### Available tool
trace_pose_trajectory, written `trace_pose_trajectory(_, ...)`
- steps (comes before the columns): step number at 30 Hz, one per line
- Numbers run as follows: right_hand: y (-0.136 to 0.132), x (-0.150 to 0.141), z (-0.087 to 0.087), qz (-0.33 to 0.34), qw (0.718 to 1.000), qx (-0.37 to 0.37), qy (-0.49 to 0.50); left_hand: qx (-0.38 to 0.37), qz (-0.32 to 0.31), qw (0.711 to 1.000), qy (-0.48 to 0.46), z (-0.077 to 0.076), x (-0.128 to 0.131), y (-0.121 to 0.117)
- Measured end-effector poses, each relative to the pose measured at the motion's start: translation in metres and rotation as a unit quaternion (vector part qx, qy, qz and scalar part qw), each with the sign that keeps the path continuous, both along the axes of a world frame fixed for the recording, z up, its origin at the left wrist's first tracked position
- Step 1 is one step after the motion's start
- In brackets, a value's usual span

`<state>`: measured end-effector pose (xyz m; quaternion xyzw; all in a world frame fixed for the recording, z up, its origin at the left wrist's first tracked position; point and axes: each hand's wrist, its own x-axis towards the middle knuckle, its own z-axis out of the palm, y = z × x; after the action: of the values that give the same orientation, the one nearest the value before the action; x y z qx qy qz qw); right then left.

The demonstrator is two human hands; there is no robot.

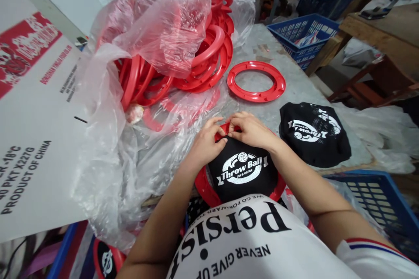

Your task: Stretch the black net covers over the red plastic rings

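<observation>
A red plastic ring (pixel 203 187) lies just in front of me with a black cloth (pixel 242 170) printed "Throw Ball" stretched over it. My left hand (pixel 207 139) and my right hand (pixel 250 130) meet at the ring's far edge. Both pinch the black cloth's hem against the red rim. A second loose red ring (pixel 255 81) lies flat on the grey table (pixel 294 83) beyond my hands. A pile of black printed cloths (pixel 313 133) sits to the right of my right hand.
A clear plastic bag (pixel 157 22) full of red rings (pixel 209 56) fills the table's left and middle. A white printed carton (pixel 32 109) stands at far left. Blue baskets (pixel 303 35) and a blue crate (pixel 376 196) are on the right, with wooden furniture (pixel 382 30) behind.
</observation>
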<state>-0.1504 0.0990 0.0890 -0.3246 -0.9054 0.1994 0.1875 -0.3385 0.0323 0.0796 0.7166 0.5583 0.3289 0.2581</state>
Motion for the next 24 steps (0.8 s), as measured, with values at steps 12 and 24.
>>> trace_pose_trajectory(12, -0.008, 0.005, -0.009, -0.058, 0.998, -0.007, 0.031, -0.006, 0.043, 0.998, -0.038, -0.003, 0.011, 0.005)
trace_pose_trajectory(24, -0.011, 0.005, -0.014, -0.073, 0.996, -0.001, 0.05, -0.022, 0.059, 0.997, -0.043, -0.004, 0.016, 0.006)
